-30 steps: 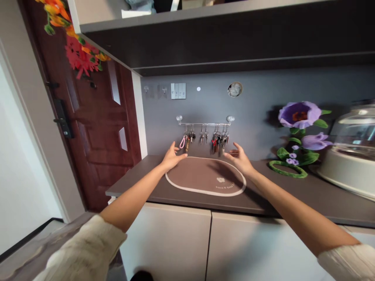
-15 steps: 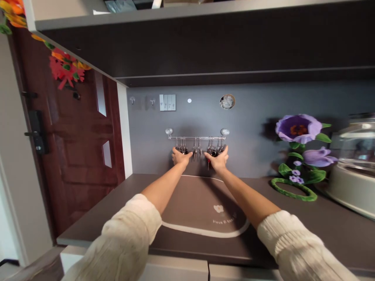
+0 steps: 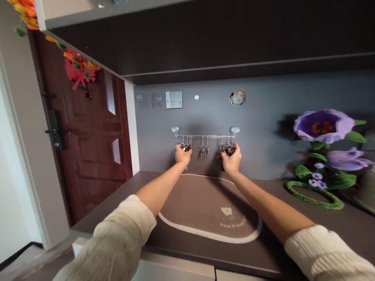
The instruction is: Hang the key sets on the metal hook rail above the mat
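Left hand (image 3: 183, 154) is curled shut round the bunch of metal keys (image 3: 185, 147) at the 9 o'clock end of the chrome wall rail on clear suction cups (image 3: 205, 136). Right hand (image 3: 231, 160) is likewise closed on the dark key bunch (image 3: 227, 150) at the rail's 3 o'clock end, and both bunches hang at 12 o'clock of the oval brown mat (image 3: 202, 203). Risk, as judged: a downward tug from both fists could peel the cups off the wall, or a ring snagged on its hook could spill keys onto the dark countertop (image 3: 272, 185).

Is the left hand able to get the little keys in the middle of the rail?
Probably yes: the middle keys hang free right beside the left hand, though it is gripping the left bunch.
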Demonstrator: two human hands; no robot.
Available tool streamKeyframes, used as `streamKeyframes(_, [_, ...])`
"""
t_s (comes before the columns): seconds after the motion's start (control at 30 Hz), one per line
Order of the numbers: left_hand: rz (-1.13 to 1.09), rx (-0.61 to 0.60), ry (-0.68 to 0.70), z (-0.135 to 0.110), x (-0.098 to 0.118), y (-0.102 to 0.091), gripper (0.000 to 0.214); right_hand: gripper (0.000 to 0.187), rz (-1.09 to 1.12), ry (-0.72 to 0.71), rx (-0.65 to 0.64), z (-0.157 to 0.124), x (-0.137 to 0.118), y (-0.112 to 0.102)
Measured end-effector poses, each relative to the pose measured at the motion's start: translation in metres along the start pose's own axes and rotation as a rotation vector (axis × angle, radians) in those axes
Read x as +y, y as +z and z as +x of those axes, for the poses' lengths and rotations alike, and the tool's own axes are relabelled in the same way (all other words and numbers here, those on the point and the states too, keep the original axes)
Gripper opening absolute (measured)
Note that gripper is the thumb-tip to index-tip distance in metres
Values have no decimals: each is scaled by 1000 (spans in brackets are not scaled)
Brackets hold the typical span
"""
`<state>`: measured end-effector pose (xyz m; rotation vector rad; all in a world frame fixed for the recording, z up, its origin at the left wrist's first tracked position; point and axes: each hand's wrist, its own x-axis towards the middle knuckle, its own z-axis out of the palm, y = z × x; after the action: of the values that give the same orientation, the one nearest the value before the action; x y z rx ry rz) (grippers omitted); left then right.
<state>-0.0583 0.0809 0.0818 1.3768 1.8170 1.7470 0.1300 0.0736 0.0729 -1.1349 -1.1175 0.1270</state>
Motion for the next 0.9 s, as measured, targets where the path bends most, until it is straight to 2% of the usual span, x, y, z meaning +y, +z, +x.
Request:
streamKeyframes(0.13, [44, -65, 109, 11, 8, -19, 50, 60, 22, -15, -12, 6, -14, -8])
streamKeyframes(0.33, [116, -89, 237, 27, 43, -36, 45, 29, 73, -47, -19, 28, -33, -2])
streamKeyframes(0.4, [98, -129, 274, 25, 51, -38, 41, 26, 56, -79, -11, 36, -40, -2])
streamKeyframes(0.47, [78, -226, 312, 16, 53, -41, 39, 24, 63, -110, -43, 38, -46, -5])
streamKeyframes(0.53, [81, -381, 324, 0, 46, -44, 38, 22, 85, -127, -145, 33, -48, -10])
streamKeyframes(0.63, [127, -596, 359, -26, 24, -49, 38, 22, 110, -144, -423, 10, -40, -21])
streamKeyframes(0.73, [212, -703, 478, -46, -2, -55, 37, 20, 25, -262, -670, -18, -25, -34])
streamKeyframes(0.8, [281, -764, 505, -54, -16, -59, 39, 17, -72, -358, -801, -33, -18, -44])
streamKeyframes(0.83, [315, -796, 507, -56, -21, -61, 39, 19, -121, -373, -879, -37, -17, -49])
streamKeyframes(0.9, [359, -831, 514, -57, -26, -67, 42, 25, -195, -315, -1018, -40, -19, -57])
